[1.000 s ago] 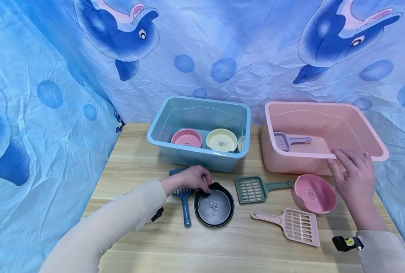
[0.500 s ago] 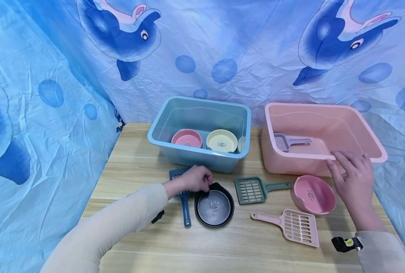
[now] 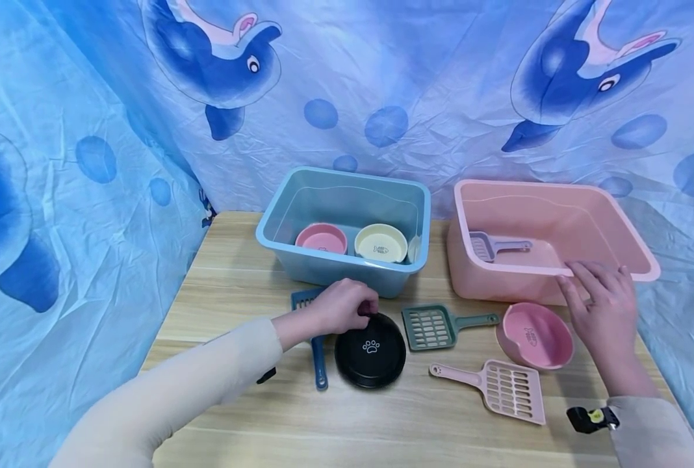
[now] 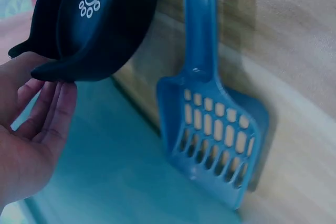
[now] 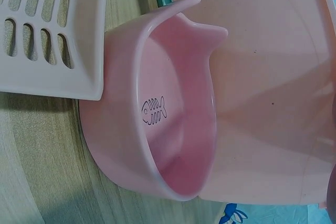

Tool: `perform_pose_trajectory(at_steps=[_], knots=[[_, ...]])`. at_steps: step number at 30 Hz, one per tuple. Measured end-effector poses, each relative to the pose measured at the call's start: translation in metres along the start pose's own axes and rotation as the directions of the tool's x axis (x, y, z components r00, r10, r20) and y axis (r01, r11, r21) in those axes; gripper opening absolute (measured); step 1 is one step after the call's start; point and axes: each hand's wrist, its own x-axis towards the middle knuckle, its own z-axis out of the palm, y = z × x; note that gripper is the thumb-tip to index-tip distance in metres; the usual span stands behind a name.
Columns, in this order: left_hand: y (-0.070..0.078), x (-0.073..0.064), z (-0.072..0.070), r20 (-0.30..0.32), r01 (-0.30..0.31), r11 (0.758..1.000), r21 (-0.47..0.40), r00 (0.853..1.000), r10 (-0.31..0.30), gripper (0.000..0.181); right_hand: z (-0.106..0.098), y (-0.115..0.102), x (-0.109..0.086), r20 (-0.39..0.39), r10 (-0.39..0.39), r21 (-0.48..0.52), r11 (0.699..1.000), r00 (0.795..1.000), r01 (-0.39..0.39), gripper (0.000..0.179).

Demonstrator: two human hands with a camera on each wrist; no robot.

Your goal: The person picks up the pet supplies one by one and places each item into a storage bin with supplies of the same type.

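Observation:
My left hand (image 3: 347, 308) pinches the far rim of a black pet bowl (image 3: 370, 361) with a white paw print. In the left wrist view the bowl (image 4: 107, 51) is tilted, its eared rim between my thumb and fingers. Under my left forearm, partly hidden, lies a blue litter scoop (image 4: 202, 72). At the right, my right hand (image 3: 604, 309) holds the front rim of a pink litter box (image 3: 464, 273), thumb outside and fingers over the edge. Just below that hand a pink bowl (image 5: 113, 129) with a fishbone print leans against the box.
A blue litter box (image 3: 347, 266) holds a pink bowl (image 3: 321, 238) and a cream bowl (image 3: 381, 243). Inside the pink box lies a purple scoop (image 3: 499, 246). A green scoop (image 3: 431, 327) and a pale pink scoop (image 3: 513, 390) lie on the wooden table (image 3: 382, 429).
The black bowl has tipped up toward the camera in my left hand, which has shifted slightly right. My right hand keeps its place on the pink box's rim.

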Motion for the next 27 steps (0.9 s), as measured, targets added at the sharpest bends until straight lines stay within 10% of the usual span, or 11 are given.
perform_pose_trajectory(at_steps=[11, 20, 27], knots=[[0.018, -0.013, -0.041, -0.084, -0.198, 0.962, 0.188, 0.973, 0.216, 0.012, -0.003, -0.001, 0.002, 0.014, 0.001, 0.005, 1.0, 1.0, -0.001, 0.046], [0.036, -0.019, -0.117, -0.112, -0.302, 0.888, 0.347, 0.927, 0.358, 0.014, -0.006, -0.004, 0.005, 0.017, -0.004, 0.007, 1.0, 1.0, 0.004, 0.065], [0.045, -0.013, -0.183, -0.077, -0.236, 0.89, 0.39, 0.955, 0.287, 0.014, -0.006, -0.005, 0.005, 0.02, -0.013, 0.008, 1.0, 1.0, 0.013, 0.075]])
